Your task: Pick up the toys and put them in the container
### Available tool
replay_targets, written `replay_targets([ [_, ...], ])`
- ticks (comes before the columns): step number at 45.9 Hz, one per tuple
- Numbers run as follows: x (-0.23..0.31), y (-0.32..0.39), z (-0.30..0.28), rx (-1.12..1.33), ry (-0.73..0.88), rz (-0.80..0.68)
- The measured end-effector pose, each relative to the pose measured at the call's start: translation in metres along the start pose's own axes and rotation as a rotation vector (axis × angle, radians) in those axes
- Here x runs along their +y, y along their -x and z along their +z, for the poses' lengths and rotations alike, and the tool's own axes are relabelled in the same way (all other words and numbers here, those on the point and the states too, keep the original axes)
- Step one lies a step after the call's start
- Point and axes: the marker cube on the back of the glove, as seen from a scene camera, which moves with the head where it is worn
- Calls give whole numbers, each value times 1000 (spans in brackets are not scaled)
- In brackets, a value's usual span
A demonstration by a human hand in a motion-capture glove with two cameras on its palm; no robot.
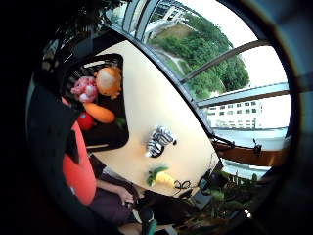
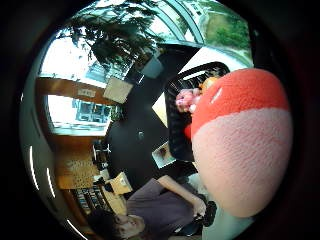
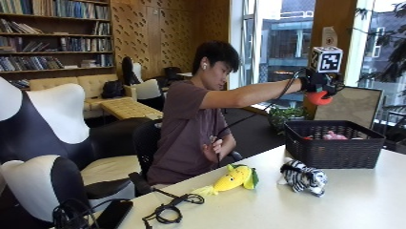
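The gloved right hand (image 3: 315,85) gripped an orange-and-pink plush toy (image 3: 319,98), raised directly above the black basket (image 3: 333,150) (zebra (image 3: 303,177) and yellow plush (image 3: 233,178) lay on the bench (image 3: 355,200)); the drop lay straight down.

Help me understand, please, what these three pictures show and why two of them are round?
There is no machine here: a person at a table works with a gloved right hand. The two round pictures come from cameras on that palm; the third is shot from beside the table. The hand holds a red and pink toy in its grip above a black basket, which already has toys inside. A toy zebra and a yellow plush toy still lie on the table.
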Motion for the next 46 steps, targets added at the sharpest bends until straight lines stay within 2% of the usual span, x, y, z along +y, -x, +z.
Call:
replay_targets([
  [1, -4, 9, 8, -14, 17, -4],
  [6, -11, 58, 42, -239, 193, -209],
  [9, -13, 69, 56, -281, 323, -226],
  [12, -15, 67, 65, -235, 373, -227],
  [17, -14, 56, 57, -235, 342, -206],
  [23, 3, 10, 30, -186, 287, -137],
  [28, 26, -41, 7, -31, 257, 59],
  [31, 47, -74, -7, 22, 243, 74],
  [34, 64, -112, -18, 119, 229, 223],
  [39, 100, -143, -42, -77, 188, 61],
  [46, 135, -204, -43, 43, 179, 144],
])
